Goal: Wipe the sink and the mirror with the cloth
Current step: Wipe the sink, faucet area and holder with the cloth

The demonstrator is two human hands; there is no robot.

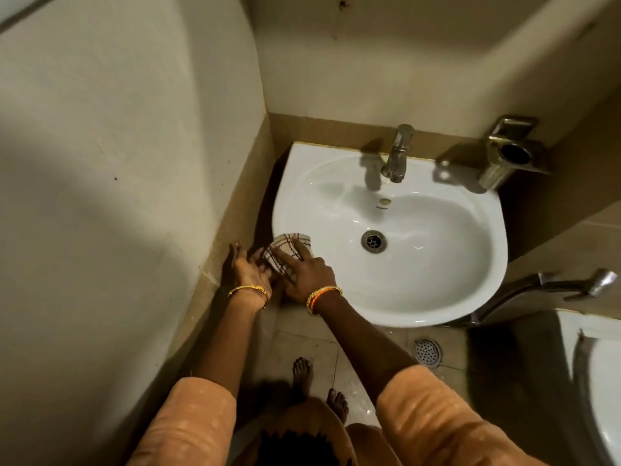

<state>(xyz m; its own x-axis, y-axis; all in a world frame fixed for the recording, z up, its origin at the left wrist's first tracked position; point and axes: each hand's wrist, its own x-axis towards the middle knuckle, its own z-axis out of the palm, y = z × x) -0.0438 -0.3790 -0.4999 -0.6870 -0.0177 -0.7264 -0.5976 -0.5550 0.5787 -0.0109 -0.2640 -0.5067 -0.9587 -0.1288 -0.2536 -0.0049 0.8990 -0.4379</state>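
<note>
A white wall-hung sink (437, 297) fills the middle of the head view, with a steel tap (398, 153) at its back and a drain (373, 241) in the bowl. A checked white cloth (285, 252) lies on the sink's left rim. My right hand (304, 272) presses flat on the cloth, fingers spread over it. Just left of it, my left hand (250, 272) is open with its palm up beside the rim, fingers touching the cloth's edge near the wall. No mirror is in view.
A plastered wall (117, 163) stands close on the left. A steel holder (507, 156) is fixed to the wall right of the tap. A toilet (598, 381) and a spray handle (578, 285) are at the right. A floor drain (426, 352) and bare feet are below.
</note>
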